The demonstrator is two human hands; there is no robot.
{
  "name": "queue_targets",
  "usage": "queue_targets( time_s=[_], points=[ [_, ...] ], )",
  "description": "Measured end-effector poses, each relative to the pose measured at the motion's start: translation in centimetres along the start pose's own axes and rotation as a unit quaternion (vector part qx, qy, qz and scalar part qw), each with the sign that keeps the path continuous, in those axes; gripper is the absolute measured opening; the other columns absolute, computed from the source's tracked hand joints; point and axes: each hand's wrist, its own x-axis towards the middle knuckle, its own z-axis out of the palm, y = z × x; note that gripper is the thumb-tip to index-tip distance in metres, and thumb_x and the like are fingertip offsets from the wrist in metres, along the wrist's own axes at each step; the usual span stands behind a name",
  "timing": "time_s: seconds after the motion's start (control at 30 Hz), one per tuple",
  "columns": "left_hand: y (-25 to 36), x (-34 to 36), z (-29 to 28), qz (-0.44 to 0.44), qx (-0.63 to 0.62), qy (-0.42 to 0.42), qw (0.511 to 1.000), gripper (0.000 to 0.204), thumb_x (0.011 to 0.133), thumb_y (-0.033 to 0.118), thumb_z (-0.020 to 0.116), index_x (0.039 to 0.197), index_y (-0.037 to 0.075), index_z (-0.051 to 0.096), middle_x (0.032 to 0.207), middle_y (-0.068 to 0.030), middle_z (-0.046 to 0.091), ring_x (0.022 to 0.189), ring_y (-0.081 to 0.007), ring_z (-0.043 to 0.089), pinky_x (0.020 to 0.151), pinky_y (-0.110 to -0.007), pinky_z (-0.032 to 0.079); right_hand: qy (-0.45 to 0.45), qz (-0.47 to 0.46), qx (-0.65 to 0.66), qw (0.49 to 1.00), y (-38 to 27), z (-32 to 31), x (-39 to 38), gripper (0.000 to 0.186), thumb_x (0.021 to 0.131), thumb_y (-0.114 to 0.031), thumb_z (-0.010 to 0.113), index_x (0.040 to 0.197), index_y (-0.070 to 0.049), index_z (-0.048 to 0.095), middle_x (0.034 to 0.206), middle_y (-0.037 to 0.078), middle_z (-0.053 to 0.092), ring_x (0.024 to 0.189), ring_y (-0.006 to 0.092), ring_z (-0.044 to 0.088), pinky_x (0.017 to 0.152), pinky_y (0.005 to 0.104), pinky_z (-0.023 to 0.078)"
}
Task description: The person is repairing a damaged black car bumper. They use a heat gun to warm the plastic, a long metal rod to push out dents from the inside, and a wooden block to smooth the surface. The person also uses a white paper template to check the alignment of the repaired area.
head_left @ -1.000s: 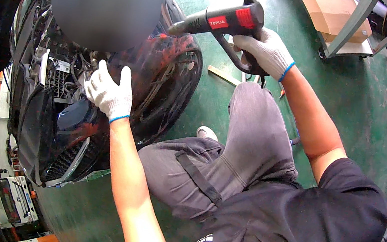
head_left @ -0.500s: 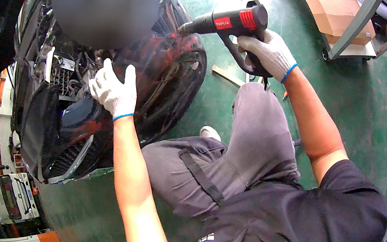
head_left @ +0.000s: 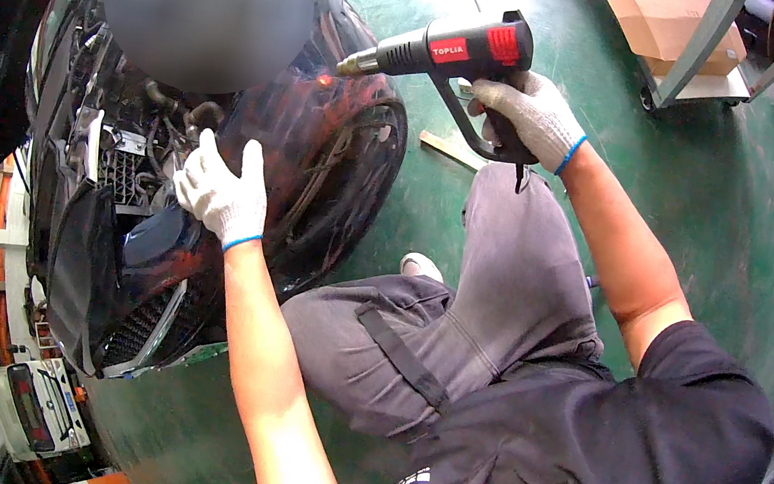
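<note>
My right hand (head_left: 528, 118), in a white knit glove with a blue cuff, is closed round the handle of a black and red heat gun (head_left: 458, 51). Its metal nozzle points left at the dark, shiny bumper (head_left: 288, 161) of a car, close to the surface. A small red glow shows on the bumper just below the nozzle tip. My left hand (head_left: 225, 191), gloved the same way, rests on the bumper's upper edge beside the engine bay. Its fingers are spread and it holds nothing.
Hoses and a black grille-like part (head_left: 124, 178) show in the engine bay. A blurred round patch covers part of the car. A wooden strip (head_left: 452, 151) lies on the green floor (head_left: 709, 253). At upper right, a cardboard box (head_left: 672, 29) sits on a wheeled cart (head_left: 700, 89).
The heat gun's nozzle has shifted slightly left and down along the bumper. My left hand has stayed nearly in place, still spread.
</note>
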Motion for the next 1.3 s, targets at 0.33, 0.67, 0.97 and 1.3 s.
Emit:
queue_targets(
  time_s=[0.33,0.67,0.97,1.3],
  points=[
    [0.8,-0.1,-0.5,0.057,0.033,-0.054,0.996,0.065,0.094,0.057,0.068,0.139,0.011,0.064,0.122,-0.0167,0.072,0.111,-0.0382,0.066,0.097,-0.052,0.050,0.312,0.030,0.178,0.933,11.0,-23.3,-8.7,0.030,0.094,-0.028,0.078,0.113,-0.008,0.067,0.098,0.009,0.073,0.074,0.0173,0.069,0.067,0.0351,0.061],
    [-1.8,0.8,-1.4,0.015,0.019,-0.129,0.991,0.068,0.099,0.064,0.058,0.144,0.012,0.062,0.137,-0.0198,0.067,0.123,-0.0387,0.063,0.105,-0.049,0.048,0.654,0.134,0.411,0.620,30.3,-33.0,-30.9,0.032,0.092,-0.039,0.078,0.110,-0.016,0.066,0.101,0.003,0.074,0.088,0.0222,0.072,0.075,0.0403,0.061],
    [-2.0,3.1,-2.2,0.011,-0.076,-0.210,0.975,0.071,0.101,0.059,0.058,0.146,0.004,0.059,0.144,-0.0250,0.061,0.130,-0.0413,0.058,0.112,-0.046,0.043,0.658,0.263,0.375,0.598,33.8,-29.6,-29.5,0.047,0.091,-0.048,0.075,0.117,-0.010,0.064,0.106,0.010,0.069,0.093,0.0266,0.069,0.081,0.0469,0.061],
    [-1.7,3.0,-2.8,0.039,-0.137,-0.263,0.954,0.061,0.105,0.042,0.063,0.148,-0.001,0.055,0.150,-0.0224,0.057,0.137,-0.0357,0.055,0.118,-0.041,0.038,0.624,0.373,0.268,0.632,35.5,-29.6,-27.1,0.063,0.092,-0.067,0.066,0.119,-0.009,0.063,0.103,0.014,0.068,0.073,0.0277,0.069,0.055,0.0365,0.063]
  ],
)
